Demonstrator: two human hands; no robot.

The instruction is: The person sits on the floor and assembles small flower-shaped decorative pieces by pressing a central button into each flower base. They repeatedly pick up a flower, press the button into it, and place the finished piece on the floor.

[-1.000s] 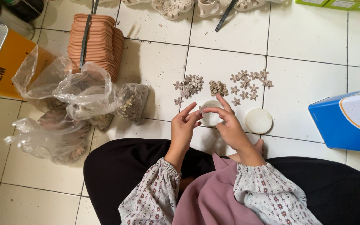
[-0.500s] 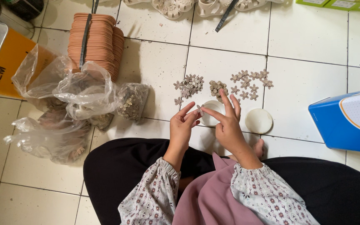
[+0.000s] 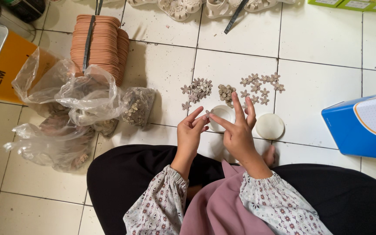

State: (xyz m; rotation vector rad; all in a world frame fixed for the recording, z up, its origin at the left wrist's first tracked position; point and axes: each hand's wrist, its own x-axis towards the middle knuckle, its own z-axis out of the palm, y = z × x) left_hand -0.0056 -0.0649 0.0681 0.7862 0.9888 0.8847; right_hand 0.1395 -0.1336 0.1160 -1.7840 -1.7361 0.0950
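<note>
I sit on a tiled floor with both hands held together in front of my lap. My left hand (image 3: pixel 190 132) pinches a small beige flower piece (image 3: pixel 206 114) between thumb and forefinger. My right hand (image 3: pixel 239 130) has its fingers spread, and its forefinger tip touches that piece. Just beyond the fingertips sits a small round white pot (image 3: pixel 223 116). Its white lid (image 3: pixel 270 126) lies to the right. Behind the pot, several flower pieces lie in loose piles at the left (image 3: pixel 198 88), the middle (image 3: pixel 226 92) and the right (image 3: pixel 260 85).
Crumpled clear plastic bags (image 3: pixel 88 98) holding more pieces lie at the left, in front of a stack of tan discs (image 3: pixel 103 43). An orange box (image 3: pixel 1 76) stands far left, a blue and white box (image 3: pixel 364 126) at the right. Pale sandals (image 3: pixel 188 6) line the far edge.
My right hand has opened its fingers upward and brought its forefinger to the left fingertips. Both hands stay over the white pot.
</note>
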